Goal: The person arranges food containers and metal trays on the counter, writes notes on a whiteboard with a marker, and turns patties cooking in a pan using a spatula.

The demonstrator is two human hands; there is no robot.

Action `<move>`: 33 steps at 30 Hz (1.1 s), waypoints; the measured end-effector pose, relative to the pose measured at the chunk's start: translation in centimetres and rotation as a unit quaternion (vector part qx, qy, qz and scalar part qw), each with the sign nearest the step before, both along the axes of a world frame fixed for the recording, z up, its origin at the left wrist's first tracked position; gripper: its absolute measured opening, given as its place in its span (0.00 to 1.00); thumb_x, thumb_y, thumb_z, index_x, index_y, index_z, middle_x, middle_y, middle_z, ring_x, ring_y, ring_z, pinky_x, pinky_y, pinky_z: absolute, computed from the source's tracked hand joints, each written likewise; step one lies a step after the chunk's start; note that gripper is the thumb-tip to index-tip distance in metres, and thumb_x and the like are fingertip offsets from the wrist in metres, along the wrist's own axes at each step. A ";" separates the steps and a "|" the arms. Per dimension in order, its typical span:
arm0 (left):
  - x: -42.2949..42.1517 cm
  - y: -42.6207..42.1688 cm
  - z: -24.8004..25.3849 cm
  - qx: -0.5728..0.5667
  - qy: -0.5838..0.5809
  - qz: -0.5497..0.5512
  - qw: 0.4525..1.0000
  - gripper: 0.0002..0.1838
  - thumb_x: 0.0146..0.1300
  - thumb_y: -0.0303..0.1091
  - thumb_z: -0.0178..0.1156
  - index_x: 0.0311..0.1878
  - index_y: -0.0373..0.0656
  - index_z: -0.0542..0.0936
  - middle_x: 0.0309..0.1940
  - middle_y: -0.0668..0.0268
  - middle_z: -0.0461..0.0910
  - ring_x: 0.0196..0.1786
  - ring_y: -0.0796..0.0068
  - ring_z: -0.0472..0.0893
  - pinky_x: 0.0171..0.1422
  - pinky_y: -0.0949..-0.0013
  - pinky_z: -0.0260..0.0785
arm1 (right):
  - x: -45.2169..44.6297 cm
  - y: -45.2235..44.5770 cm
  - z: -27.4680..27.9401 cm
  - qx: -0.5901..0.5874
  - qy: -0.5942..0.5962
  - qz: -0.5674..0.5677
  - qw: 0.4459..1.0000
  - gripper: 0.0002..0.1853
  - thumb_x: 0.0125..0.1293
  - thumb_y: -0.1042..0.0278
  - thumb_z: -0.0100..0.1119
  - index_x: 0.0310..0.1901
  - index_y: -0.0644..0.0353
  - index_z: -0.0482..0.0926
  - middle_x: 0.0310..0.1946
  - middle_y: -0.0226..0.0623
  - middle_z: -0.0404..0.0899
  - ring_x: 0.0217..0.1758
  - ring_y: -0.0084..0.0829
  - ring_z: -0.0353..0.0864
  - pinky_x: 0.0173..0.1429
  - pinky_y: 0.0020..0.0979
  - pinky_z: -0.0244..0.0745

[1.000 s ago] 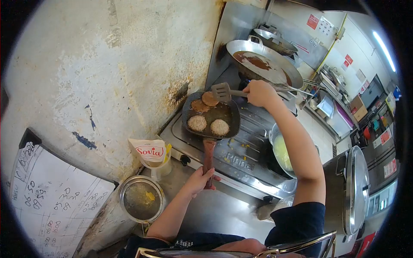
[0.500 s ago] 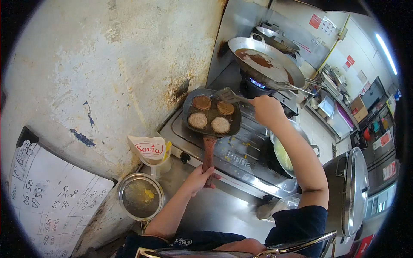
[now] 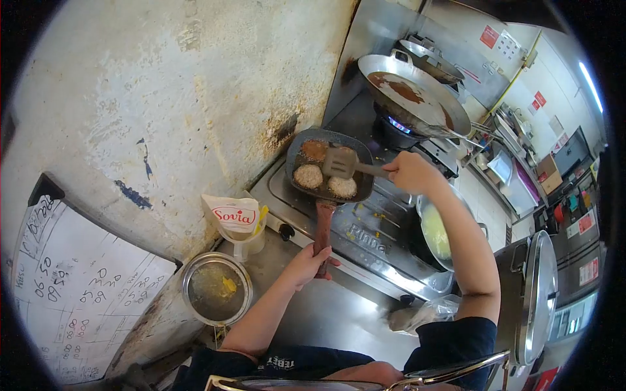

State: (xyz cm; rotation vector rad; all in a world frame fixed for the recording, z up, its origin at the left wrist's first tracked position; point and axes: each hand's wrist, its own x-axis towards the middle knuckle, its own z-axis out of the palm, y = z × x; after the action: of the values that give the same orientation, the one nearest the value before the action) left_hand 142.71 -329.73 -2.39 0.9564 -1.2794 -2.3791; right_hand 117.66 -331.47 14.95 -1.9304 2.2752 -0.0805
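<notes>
My left hand (image 3: 310, 266) is closed around the brown handle (image 3: 324, 228) of a square dark pan (image 3: 334, 138) on the stove. Several round patties lie in the pan. A browned one (image 3: 314, 150) is at the back left, and paler ones are at the front left (image 3: 308, 176) and front right (image 3: 342, 187). My right hand (image 3: 413, 173) grips a grey slotted spatula (image 3: 341, 163). Its blade hangs over the right half of the pan, partly covering the patties at the back right and front right.
Behind the pan, a large wok (image 3: 417, 94) of brown liquid sits over a blue flame. A pot (image 3: 435, 229) with yellowish contents stands to the right. At left are a Sovia packet (image 3: 233, 214) in a jug, a round metal bowl (image 3: 216, 313) and a written sheet (image 3: 85, 287).
The spatula has moved from the browned patties at the back toward the front right one. A browned patty now lies flat at the back right. The view has shifted slightly.
</notes>
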 end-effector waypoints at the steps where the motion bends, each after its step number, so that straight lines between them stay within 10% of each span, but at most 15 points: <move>1: 0.0 0.0 0.1 -0.001 -0.004 -0.004 1.000 0.14 0.69 0.42 0.47 0.49 0.42 0.64 0.37 0.60 0.80 0.30 0.75 0.79 0.31 0.72 0.75 | -0.8 -0.2 0.2 0.000 0.000 0.002 1.000 0.17 0.53 0.75 0.51 0.45 0.58 0.81 0.26 0.48 0.80 0.29 0.39 0.82 0.33 0.36 0.76; 6: 0.1 0.1 0.2 0.012 0.010 0.005 1.000 0.18 0.66 0.47 0.51 0.49 0.43 0.67 0.36 0.62 0.80 0.28 0.77 0.77 0.31 0.72 0.74 | -1.9 0.0 0.1 0.126 -0.404 -0.187 0.887 0.15 0.60 0.75 0.52 0.48 0.64 0.78 0.16 0.29 0.69 0.12 0.14 0.56 0.15 0.20 0.48; 16: -0.1 0.0 -0.4 0.012 0.000 -0.002 1.000 0.20 0.65 0.49 0.52 0.50 0.44 0.66 0.37 0.61 0.81 0.24 0.77 0.76 0.28 0.73 0.72 | 1.4 -0.4 3.7 0.052 -0.308 -0.104 0.944 0.17 0.59 0.73 0.52 0.51 0.59 0.78 0.16 0.31 0.71 0.13 0.16 0.62 0.17 0.23 0.55; 19: 0.0 -0.1 0.3 0.010 -0.004 -0.007 1.000 0.17 0.67 0.46 0.50 0.50 0.43 0.65 0.37 0.60 0.80 0.26 0.76 0.77 0.30 0.73 0.73 | 3.5 -1.1 3.7 0.003 -0.114 -0.014 0.993 0.16 0.58 0.71 0.53 0.49 0.57 0.79 0.19 0.39 0.76 0.18 0.26 0.73 0.26 0.29 0.67; 21: 0.0 -0.1 0.5 0.009 -0.012 -0.014 1.000 0.15 0.69 0.43 0.48 0.49 0.43 0.64 0.38 0.58 0.80 0.28 0.76 0.77 0.32 0.72 0.74 | 4.4 -1.3 2.9 -0.077 -0.054 0.015 0.996 0.14 0.52 0.69 0.55 0.42 0.56 0.83 0.35 0.50 0.80 0.41 0.47 0.80 0.49 0.36 0.74; 33: 0.2 -0.1 0.1 -0.002 -0.002 -0.022 1.000 0.15 0.68 0.44 0.48 0.50 0.43 0.65 0.38 0.59 0.80 0.31 0.77 0.77 0.32 0.73 0.74 | 4.4 -0.9 0.5 -0.099 0.048 0.007 0.994 0.14 0.52 0.71 0.52 0.40 0.58 0.81 0.35 0.50 0.80 0.40 0.47 0.80 0.46 0.41 0.76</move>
State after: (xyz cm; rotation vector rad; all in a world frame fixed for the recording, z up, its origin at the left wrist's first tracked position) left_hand 142.89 -329.86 -2.33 0.9403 -1.3198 -2.4081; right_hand 122.02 -332.39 15.42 -2.0873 2.3973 -0.2236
